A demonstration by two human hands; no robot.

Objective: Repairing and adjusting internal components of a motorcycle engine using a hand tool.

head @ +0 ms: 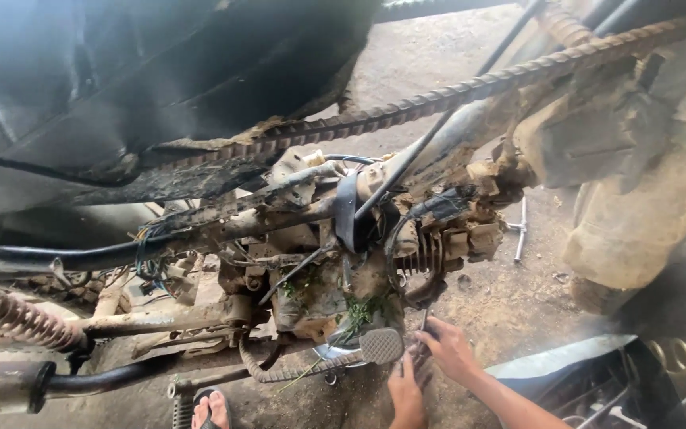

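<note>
While mud cakes the engine (335, 278) | 2 hands (430, 369) clasp a dark tool (422, 326) together.

Right hand (448, 349) fingertips hidden behind mud-caked engine (343, 278); left forearm cut off.

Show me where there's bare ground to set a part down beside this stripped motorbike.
Bare concrete floor lies right of the finned engine, between it and the mud-caked part, apart from a metal wrench lying there. Crowded: under the engine, where the left hand and right hand work by the foot peg, and the frame tubes leftward.
</note>
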